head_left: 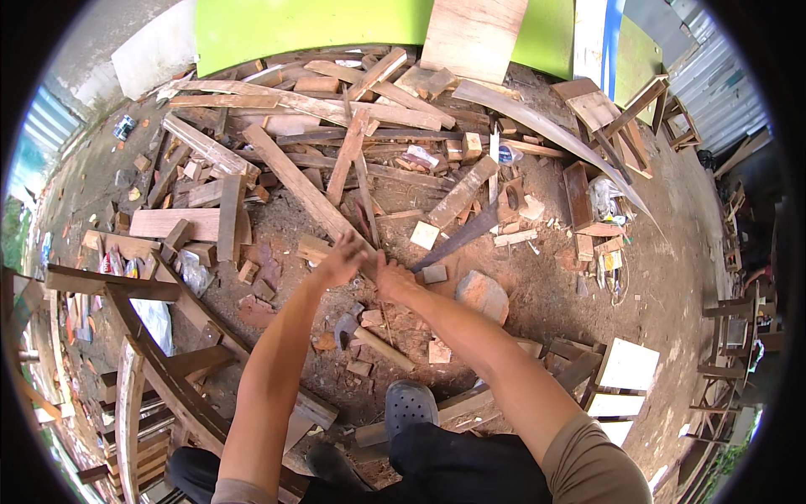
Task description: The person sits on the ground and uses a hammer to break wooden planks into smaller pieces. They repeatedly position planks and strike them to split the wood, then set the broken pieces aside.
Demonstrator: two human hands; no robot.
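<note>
A long, narrow wooden plank [304, 186] slants from the far left down to my two hands. My left hand [342, 260] lies closed over its near end, and my right hand [393, 279] grips the tip just beside it. Some of the right fingers are hidden behind the wood. Close to my right hand, a handsaw [460, 238] rests on the ground, its wooden handle pointing away. Below my hands lies a tool with a dark metal head [345, 329] and a wooden handle [384, 349]. A rounded stone-like block [482, 296] sits right of my right hand.
A heap of loose boards [369, 105] spreads across the far side before a green panel [311, 25]. Curved wooden frame pieces [168, 370] stand at the left. Offcuts [439, 351] and sawdust cover the ground near my shoe [410, 405]. A wooden box [579, 197] stands at the right.
</note>
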